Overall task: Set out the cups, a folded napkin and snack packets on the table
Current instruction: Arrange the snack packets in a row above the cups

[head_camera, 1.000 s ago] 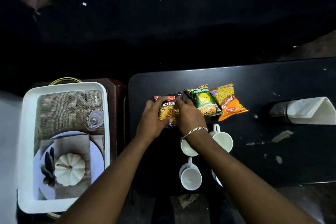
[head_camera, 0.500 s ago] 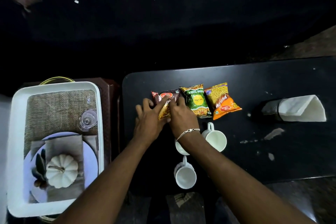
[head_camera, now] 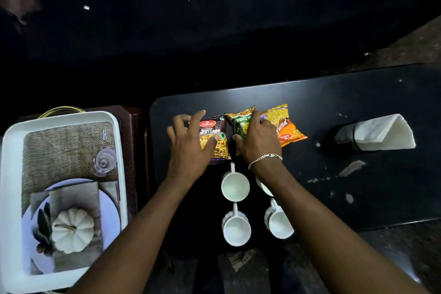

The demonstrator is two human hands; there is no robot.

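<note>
- Left hand point(head_camera: 191, 148): fingers spread, flat on brown packet point(head_camera: 216, 136).
- Right hand point(head_camera: 259, 141): fingers spread over green packet point(head_camera: 239, 122), beside orange packet point(head_camera: 285, 126).
- Four cups point(head_camera: 235, 187), folded napkin point(head_camera: 384, 132): on counter point(head_camera: 358, 186).

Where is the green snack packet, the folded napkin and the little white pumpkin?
green snack packet point(head_camera: 241, 124): head view, its upper front.
folded napkin point(head_camera: 386, 132): head view, its white middle.
white pumpkin point(head_camera: 72, 231): head view, its top.
</note>
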